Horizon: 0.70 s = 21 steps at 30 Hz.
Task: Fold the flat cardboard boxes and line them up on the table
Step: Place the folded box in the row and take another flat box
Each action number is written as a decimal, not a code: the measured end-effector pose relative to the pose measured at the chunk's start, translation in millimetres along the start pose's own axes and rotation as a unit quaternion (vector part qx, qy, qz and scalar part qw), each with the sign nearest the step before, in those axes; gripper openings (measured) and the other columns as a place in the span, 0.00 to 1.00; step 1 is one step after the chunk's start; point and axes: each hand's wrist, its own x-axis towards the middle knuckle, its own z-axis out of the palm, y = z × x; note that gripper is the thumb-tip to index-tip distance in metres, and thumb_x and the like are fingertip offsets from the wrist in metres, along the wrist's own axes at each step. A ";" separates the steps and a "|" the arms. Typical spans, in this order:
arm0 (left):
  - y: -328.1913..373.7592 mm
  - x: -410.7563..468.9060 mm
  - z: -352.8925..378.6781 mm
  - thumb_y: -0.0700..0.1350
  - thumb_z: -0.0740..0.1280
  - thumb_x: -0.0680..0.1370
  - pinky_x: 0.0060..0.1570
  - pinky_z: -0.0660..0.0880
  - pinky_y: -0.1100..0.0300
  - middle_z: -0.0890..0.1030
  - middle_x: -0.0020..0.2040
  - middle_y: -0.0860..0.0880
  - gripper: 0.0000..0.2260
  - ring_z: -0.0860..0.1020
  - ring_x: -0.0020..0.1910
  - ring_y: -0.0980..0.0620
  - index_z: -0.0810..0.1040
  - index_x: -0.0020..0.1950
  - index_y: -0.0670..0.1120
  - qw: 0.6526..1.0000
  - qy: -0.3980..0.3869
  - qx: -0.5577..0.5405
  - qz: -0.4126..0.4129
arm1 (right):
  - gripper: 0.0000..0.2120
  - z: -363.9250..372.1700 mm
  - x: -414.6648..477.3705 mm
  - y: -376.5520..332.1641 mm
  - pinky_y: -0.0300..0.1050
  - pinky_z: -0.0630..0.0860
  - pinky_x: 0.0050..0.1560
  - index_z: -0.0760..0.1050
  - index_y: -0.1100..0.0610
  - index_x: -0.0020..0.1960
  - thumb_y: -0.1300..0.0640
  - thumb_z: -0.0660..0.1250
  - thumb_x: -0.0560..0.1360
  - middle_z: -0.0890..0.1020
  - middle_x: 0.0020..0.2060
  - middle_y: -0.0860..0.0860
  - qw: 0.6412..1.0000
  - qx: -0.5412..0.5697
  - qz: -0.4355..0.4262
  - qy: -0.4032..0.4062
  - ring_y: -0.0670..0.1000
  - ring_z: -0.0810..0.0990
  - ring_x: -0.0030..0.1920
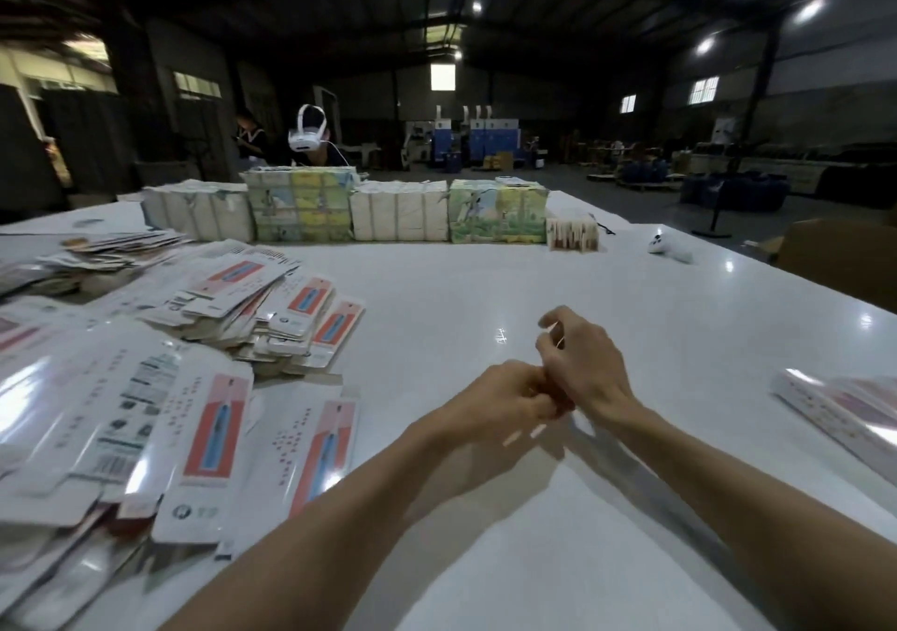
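Over the middle of the white table (631,290) my two hands meet at the far end of one long narrow cardboard box (626,465). The box looks dim grey and runs back toward me under my right forearm. My left hand (505,395) grips that end with curled fingers. Just beyond it, my right hand (580,363) pinches a small flap, fingers bent; the end itself is hidden behind the hands. Flat white boxes with a red panel (204,436) lie in loose heaps on the left. Folded boxes (844,412) lie side by side at the right edge.
A second heap of flat boxes (272,310) sits further back left. Wrapped bundles (398,213) stand in a row along the far edge, with a white controller (670,247) to their right. A person wearing a white headset (310,140) stands behind. A brown carton (844,261) is off the right side.
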 end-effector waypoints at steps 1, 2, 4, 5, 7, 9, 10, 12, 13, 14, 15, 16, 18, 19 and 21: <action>2.9 -1.6 -11.9 0.43 0.67 0.79 0.50 0.82 0.54 0.87 0.47 0.50 0.08 0.85 0.44 0.52 0.86 0.52 0.47 1.000 0.011 0.017 -0.020 | 0.10 9.3 0.3 0.9 0.55 0.80 0.52 0.79 0.54 0.62 0.56 0.64 0.82 0.85 0.48 0.53 0.999 0.027 0.017 0.003 0.57 0.83 0.49; 5.1 -4.7 -24.6 0.44 0.67 0.80 0.52 0.83 0.55 0.87 0.50 0.49 0.09 0.86 0.44 0.53 0.86 0.56 0.47 0.998 0.022 0.037 -0.043 | 0.11 16.0 0.3 4.4 0.56 0.81 0.53 0.79 0.55 0.62 0.57 0.63 0.82 0.85 0.49 0.53 0.998 0.055 0.032 0.004 0.57 0.83 0.49; 6.1 -17.0 -49.6 0.50 0.68 0.83 0.57 0.82 0.53 0.85 0.58 0.49 0.13 0.86 0.48 0.52 0.81 0.66 0.48 0.987 0.044 0.122 -0.099 | 0.10 24.1 0.9 14.4 0.60 0.83 0.52 0.79 0.55 0.62 0.58 0.63 0.83 0.85 0.48 0.53 0.992 0.110 0.055 0.006 0.56 0.84 0.47; 6.7 -26.7 -61.3 0.53 0.68 0.83 0.59 0.80 0.52 0.84 0.61 0.48 0.16 0.85 0.52 0.50 0.79 0.68 0.49 0.972 0.064 0.187 -0.128 | 0.10 26.0 1.4 19.3 0.62 0.84 0.51 0.79 0.54 0.61 0.58 0.62 0.83 0.84 0.46 0.51 0.990 0.125 0.061 0.009 0.55 0.84 0.45; 9.7 -50.5 -84.9 0.57 0.68 0.82 0.58 0.77 0.53 0.83 0.62 0.47 0.19 0.81 0.59 0.46 0.79 0.68 0.49 0.929 0.119 0.303 -0.178 | 0.09 28.2 2.8 26.9 0.62 0.84 0.48 0.79 0.53 0.60 0.58 0.62 0.83 0.84 0.42 0.49 0.988 0.135 0.072 0.013 0.53 0.84 0.42; 17.0 -76.0 -108.5 0.62 0.69 0.80 0.54 0.73 0.54 0.82 0.61 0.46 0.22 0.79 0.61 0.44 0.79 0.65 0.48 0.876 0.137 0.391 -0.249 | 0.09 30.2 4.8 30.1 0.61 0.85 0.48 0.80 0.53 0.59 0.60 0.63 0.82 0.84 0.41 0.49 0.985 0.154 0.080 0.003 0.52 0.84 0.39; 20.1 -88.2 -119.1 0.66 0.70 0.78 0.52 0.72 0.54 0.82 0.61 0.46 0.25 0.79 0.61 0.44 0.79 0.63 0.48 0.848 0.117 0.427 -0.292 | 0.09 31.0 6.2 30.2 0.61 0.85 0.48 0.80 0.54 0.59 0.61 0.63 0.82 0.84 0.41 0.50 0.984 0.158 0.078 -0.002 0.53 0.85 0.38; 21.7 -111.3 -132.7 0.73 0.69 0.74 0.54 0.74 0.53 0.82 0.62 0.47 0.33 0.80 0.61 0.45 0.78 0.65 0.48 0.796 0.054 0.472 -0.375 | 0.09 31.9 8.4 29.1 0.59 0.84 0.48 0.80 0.54 0.59 0.61 0.63 0.82 0.84 0.41 0.49 0.986 0.151 0.067 -0.010 0.52 0.85 0.37; 20.4 -120.7 -135.5 0.76 0.68 0.71 0.57 0.75 0.52 0.82 0.62 0.48 0.38 0.80 0.61 0.46 0.77 0.67 0.48 0.773 0.024 0.486 -0.407 | 0.09 32.1 9.1 28.8 0.59 0.84 0.48 0.80 0.54 0.59 0.61 0.63 0.82 0.84 0.41 0.49 0.987 0.151 0.063 -0.014 0.52 0.85 0.37; 17.4 -128.3 -135.4 0.78 0.68 0.69 0.58 0.76 0.50 0.83 0.61 0.49 0.41 0.80 0.60 0.46 0.77 0.68 0.47 0.755 -0.002 0.495 -0.431 | 0.09 32.4 9.6 28.7 0.58 0.84 0.49 0.80 0.54 0.59 0.61 0.63 0.82 0.84 0.41 0.49 0.986 0.152 0.059 -0.018 0.51 0.84 0.37; 13.8 -133.1 -133.9 0.79 0.68 0.67 0.57 0.78 0.51 0.83 0.57 0.49 0.43 0.81 0.56 0.47 0.77 0.67 0.46 0.745 -0.023 0.496 -0.446 | 0.09 32.6 10.2 29.0 0.58 0.84 0.50 0.80 0.54 0.59 0.61 0.63 0.82 0.84 0.41 0.49 0.986 0.154 0.056 -0.021 0.51 0.84 0.37; 8.6 -136.2 -131.6 0.79 0.70 0.66 0.52 0.78 0.53 0.83 0.52 0.50 0.43 0.81 0.51 0.48 0.77 0.65 0.45 0.743 -0.038 0.490 -0.454 | 0.09 32.8 10.5 29.6 0.59 0.83 0.50 0.80 0.54 0.58 0.61 0.63 0.82 0.84 0.41 0.49 0.986 0.156 0.055 -0.024 0.51 0.84 0.38; -1.4 -140.4 -128.1 0.77 0.72 0.64 0.39 0.75 0.59 0.82 0.44 0.52 0.40 0.81 0.41 0.52 0.78 0.61 0.46 0.758 -0.046 0.461 -0.459 | 0.09 32.9 11.0 30.5 0.60 0.84 0.51 0.79 0.54 0.58 0.61 0.63 0.82 0.84 0.41 0.49 0.985 0.163 0.056 -0.028 0.51 0.85 0.39; -5.6 -142.4 -127.9 0.77 0.73 0.64 0.35 0.74 0.60 0.82 0.43 0.52 0.39 0.81 0.39 0.54 0.78 0.59 0.47 0.767 -0.037 0.443 -0.462 | 0.09 32.9 11.2 30.8 0.60 0.84 0.52 0.79 0.55 0.58 0.62 0.63 0.82 0.84 0.41 0.50 0.984 0.168 0.056 -0.029 0.52 0.85 0.39; -13.0 -145.0 -131.4 0.77 0.75 0.61 0.36 0.78 0.59 0.84 0.42 0.52 0.37 0.84 0.39 0.55 0.78 0.55 0.49 0.779 -0.015 0.412 -0.473 | 0.09 32.4 10.3 31.7 0.60 0.84 0.52 0.80 0.55 0.58 0.62 0.63 0.82 0.84 0.41 0.51 0.982 0.177 0.061 -0.029 0.53 0.85 0.40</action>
